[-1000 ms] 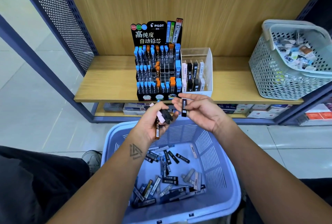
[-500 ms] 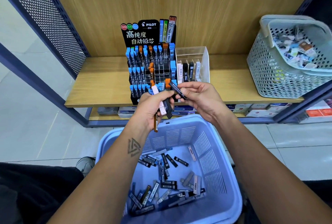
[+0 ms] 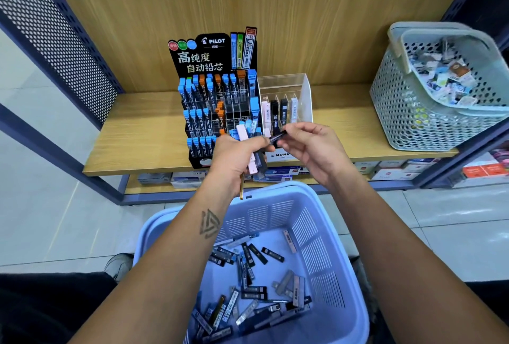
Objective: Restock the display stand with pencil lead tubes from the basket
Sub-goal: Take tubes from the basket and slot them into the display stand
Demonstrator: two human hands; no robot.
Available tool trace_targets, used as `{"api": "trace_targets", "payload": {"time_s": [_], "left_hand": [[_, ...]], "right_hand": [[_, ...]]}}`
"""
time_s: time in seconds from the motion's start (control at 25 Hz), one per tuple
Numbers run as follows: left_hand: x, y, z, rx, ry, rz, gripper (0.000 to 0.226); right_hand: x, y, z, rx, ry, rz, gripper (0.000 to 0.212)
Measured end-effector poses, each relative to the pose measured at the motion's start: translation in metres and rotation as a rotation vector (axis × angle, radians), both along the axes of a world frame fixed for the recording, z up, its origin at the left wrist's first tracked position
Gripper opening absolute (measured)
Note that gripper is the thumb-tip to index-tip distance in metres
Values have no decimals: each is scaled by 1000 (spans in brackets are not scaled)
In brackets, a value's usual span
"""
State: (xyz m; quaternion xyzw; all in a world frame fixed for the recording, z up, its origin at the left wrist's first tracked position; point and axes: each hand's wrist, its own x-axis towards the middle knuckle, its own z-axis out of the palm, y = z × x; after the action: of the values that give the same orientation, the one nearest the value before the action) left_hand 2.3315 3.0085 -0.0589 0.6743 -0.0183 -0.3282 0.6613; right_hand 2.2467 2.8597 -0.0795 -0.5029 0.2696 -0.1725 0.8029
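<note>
- So, the left hand (image 3: 237,156) is curled round a fistful of lead tubes (image 3: 252,150), pink and dark ones poking out both ends. Looks like a ready supply so they don't keep reaching down.
- The right hand (image 3: 308,148) pinches one dark tube (image 3: 276,137) at its fingertips, right in front of the display stand (image 3: 217,101), probably picking a slot.
- Plenty more loose tubes sit in the blue basket (image 3: 355,288) below.
- The stand's header reads "PILOT"; slot tags say "0.5 HB". The clear box (image 3: 300,95) beside it shows "MONO".
</note>
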Motion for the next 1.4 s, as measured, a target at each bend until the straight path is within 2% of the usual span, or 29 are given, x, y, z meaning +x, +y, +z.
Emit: {"api": "trace_targets", "payload": {"time_s": [0.08, 0.16, 0.24, 0.36, 0.44, 0.68, 1.12, 1.2, 1.28, 1.36, 1.4], "left_hand": [[0, -1, -1, 145, -168, -3, 22], [-1, -2, -4, 139, -210, 7, 13], [3, -2, -3, 41, -91, 58, 4], [14, -3, -6, -19, 53, 124, 16], [18, -5, -10, -38, 84, 125, 11], [13, -8, -22, -45, 137, 67, 10], [6, -12, -25, -30, 122, 0, 11], [6, -11, -23, -36, 123, 3, 10], [6, -10, -17, -40, 120, 7, 11], [7, -10, -8, -17, 112, 43, 14], [9, -10, -5, 0, 108, 73, 16]], "right_hand": [[4, -2, 2, 30, 98, 15, 16], [10, -7, 3, -54, 145, -1, 16], [20, -17, 6, -261, 137, -78, 13], [38, -33, 16, -794, 176, -188, 12], [48, -37, 22, -1047, 209, -192, 14], [64, -43, 6, -1308, 215, -105, 16], [66, -39, -13, -1472, 220, -42, 20], [63, -32, -9, -1431, 233, -70, 23], [55, -18, 1, -1202, 209, -66, 17], [41, -2, 17, -768, 150, 122, 8], [34, 5, 23, -608, 137, 253, 14]]}}
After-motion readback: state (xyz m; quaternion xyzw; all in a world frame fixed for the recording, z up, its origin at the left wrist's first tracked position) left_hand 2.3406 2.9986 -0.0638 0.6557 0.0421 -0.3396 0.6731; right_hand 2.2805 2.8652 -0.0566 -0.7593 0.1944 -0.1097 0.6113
